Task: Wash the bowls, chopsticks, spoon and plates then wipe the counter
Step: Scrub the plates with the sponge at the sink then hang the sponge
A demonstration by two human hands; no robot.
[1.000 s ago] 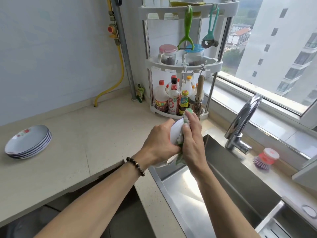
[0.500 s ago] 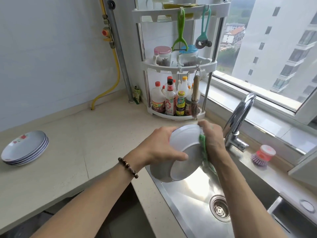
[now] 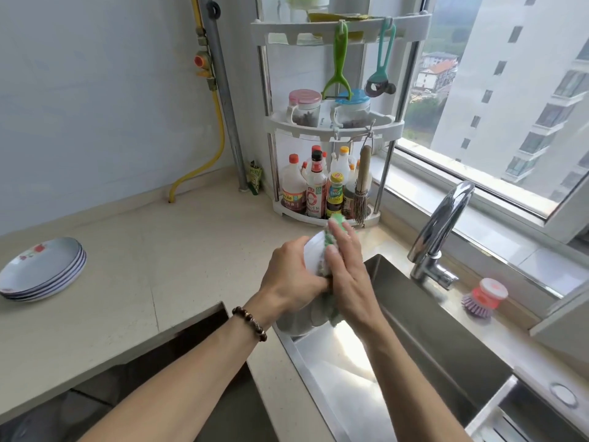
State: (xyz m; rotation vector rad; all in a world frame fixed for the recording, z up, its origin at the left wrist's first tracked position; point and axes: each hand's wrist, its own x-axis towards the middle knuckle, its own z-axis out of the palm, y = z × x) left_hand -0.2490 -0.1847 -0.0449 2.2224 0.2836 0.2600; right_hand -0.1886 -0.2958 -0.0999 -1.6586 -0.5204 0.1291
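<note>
Left hand (image 3: pixel 291 277): grips a white bowl (image 3: pixel 314 258), tilted on edge above the near-left corner of the sink (image 3: pixel 424 317).
Right hand (image 3: pixel 349 272): presses a green sponge (image 3: pixel 333 232) flat against the bowl.
Plates (image 3: pixel 41 269): stacked at 9 o'clock on the counter (image 3: pixel 153 266).
Faucet (image 3: pixel 439 228): at 2 o'clock.
Dish brush (image 3: pixel 484 296): at 3 o'clock.
Rack (image 3: pixel 331 129): at 12 o'clock, bottles on its lowest tier.
</note>
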